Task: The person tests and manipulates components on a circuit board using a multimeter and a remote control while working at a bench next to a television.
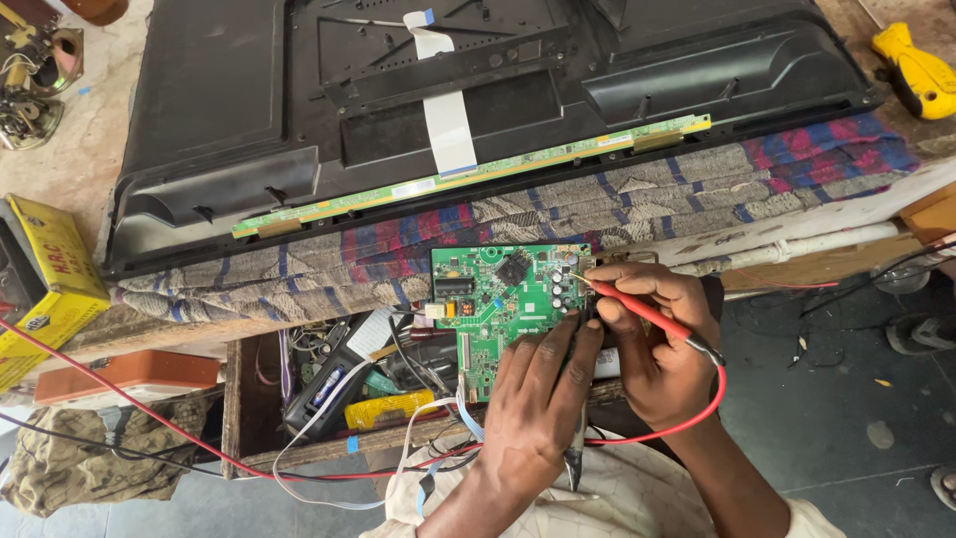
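Green rectangular printed circuit board [503,304], at centre, rests on the striped woven cloth's [637,204] lower edge. Right hand [647,339], at 3 o'clock of the board, pinches a red slender test probe [637,309], tip on the board's upper-right corner. Left hand [538,399], at 6 o'clock, fingers together flat on the board, with a dark probe [578,448] beneath.

Soft, even daylight fills the view, brightest on the pale worktop [90,149] at ten o'clock and on the light sleeve at six o'clock. The dark floor [827,399] toward four o'clock is dimmer. Shadows are faint and short; the deepest shade sits in the open drawer [299,379] at seven o'clock. Mild sheen shows on the black panel back [219,90] at eleven o'clock. Focus is sharp on the green circuit board [498,299] at centre; straight edges bow slightly toward the corners
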